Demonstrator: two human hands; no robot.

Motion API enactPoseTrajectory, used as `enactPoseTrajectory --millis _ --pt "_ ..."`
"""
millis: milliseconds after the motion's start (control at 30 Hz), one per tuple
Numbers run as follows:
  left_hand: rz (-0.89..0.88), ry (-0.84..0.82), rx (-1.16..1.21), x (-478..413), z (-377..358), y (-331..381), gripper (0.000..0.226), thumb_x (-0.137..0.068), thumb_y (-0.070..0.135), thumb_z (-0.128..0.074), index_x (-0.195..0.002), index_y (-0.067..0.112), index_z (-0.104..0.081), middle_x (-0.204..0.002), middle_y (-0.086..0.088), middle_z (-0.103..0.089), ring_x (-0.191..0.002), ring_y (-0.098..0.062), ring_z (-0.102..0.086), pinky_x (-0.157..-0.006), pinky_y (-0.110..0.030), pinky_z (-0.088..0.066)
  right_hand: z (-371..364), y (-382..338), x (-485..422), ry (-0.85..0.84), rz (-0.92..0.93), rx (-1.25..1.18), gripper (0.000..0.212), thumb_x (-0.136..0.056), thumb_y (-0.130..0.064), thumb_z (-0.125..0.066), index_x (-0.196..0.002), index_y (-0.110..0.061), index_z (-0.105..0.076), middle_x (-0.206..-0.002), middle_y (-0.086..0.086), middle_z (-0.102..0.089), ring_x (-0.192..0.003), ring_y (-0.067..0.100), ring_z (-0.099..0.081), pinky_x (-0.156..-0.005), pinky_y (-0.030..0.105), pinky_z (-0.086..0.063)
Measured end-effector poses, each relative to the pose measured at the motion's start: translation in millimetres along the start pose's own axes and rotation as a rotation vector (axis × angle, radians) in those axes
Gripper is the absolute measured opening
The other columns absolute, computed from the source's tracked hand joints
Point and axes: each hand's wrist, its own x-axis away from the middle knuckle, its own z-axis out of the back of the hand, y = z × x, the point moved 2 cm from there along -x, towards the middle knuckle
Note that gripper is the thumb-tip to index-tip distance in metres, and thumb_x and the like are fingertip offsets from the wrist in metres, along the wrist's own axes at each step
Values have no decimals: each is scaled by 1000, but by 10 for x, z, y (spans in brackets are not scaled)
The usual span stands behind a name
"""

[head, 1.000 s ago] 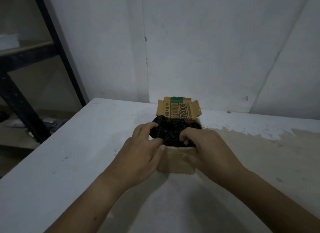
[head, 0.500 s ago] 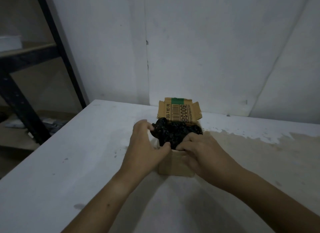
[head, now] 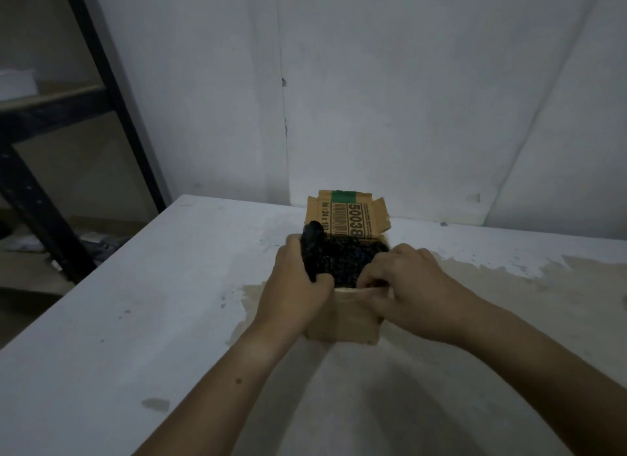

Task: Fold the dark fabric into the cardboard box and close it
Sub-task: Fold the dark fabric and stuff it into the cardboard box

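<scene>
A small cardboard box (head: 342, 320) stands on the white table (head: 135, 303), its printed lid flap (head: 349, 219) upright at the back. Dark fabric (head: 349, 260) bulges out of the open top. My left hand (head: 295, 286) grips a bunched end of the fabric at the box's left side, and that end sticks up above the rim. My right hand (head: 403, 286) is at the near right corner, fingers curled over the fabric and the front rim, thumb on the front wall.
A black metal shelf frame (head: 101, 99) stands at the left beyond the table's edge. A white wall (head: 407, 99) rises just behind the box. The table's paint is worn to bare patches (head: 509, 303) on the right.
My left hand has shifted to the box's left side and lifted a bunched end of fabric upward. My right hand has slid to the near right corner.
</scene>
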Motion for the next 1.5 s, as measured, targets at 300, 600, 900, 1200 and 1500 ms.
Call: enactPoseTrajectory --millis 300,600,900,1200,1500 --pt "-152 -94 -209 16 115 -149 50 -88 54 -35 -130 35 -55 -142 11 -46 -126 -13 -49 -97 -43 -50 -43 -83 -589 24 141 -180 50 -89 -4 -43 -130 -27 -59 -130 -8 -62 -119 10 -53 -101 29 -44" --pt "51 130 175 -84 155 -154 9 -93 22 -63 -92 24 -54 -94 10 -66 -82 1 -65 -69 -25 -54 -254 -2 -770 -52 44 -123 38 -91 -23 -39 -120 -34 -61 -110 -2 -68 -96 19 -59 -81 45 -51" --pt "457 -243 273 -510 101 -171 17 -85 13 -60 -91 20 -46 -88 -10 -54 -80 -21 -48 -67 -37 -39 -170 -8 -918 -50 16 -20 23 -94 -21 -52 -108 -22 -70 -102 2 -70 -90 19 -61 -75 33 -50" --pt "-144 4 -32 -202 229 -121 13 -97 24 -57 -109 27 -54 -113 11 -57 -87 -6 -64 -76 -32 -58 -337 -39 -998 -250 -86 172 32 -94 -29 -38 -117 -25 -59 -107 8 -60 -95 25 -53 -85 44 -50" --pt "-197 -245 -405 -240 237 -58 40 -99 34 -42 -135 26 -54 -125 2 -59 -108 -17 -57 -90 -38 -51 -28 219 -647 -3 -17 -35 32 -86 -27 -62 -118 -33 -67 -107 -10 -70 -92 8 -63 -79 32 -55"
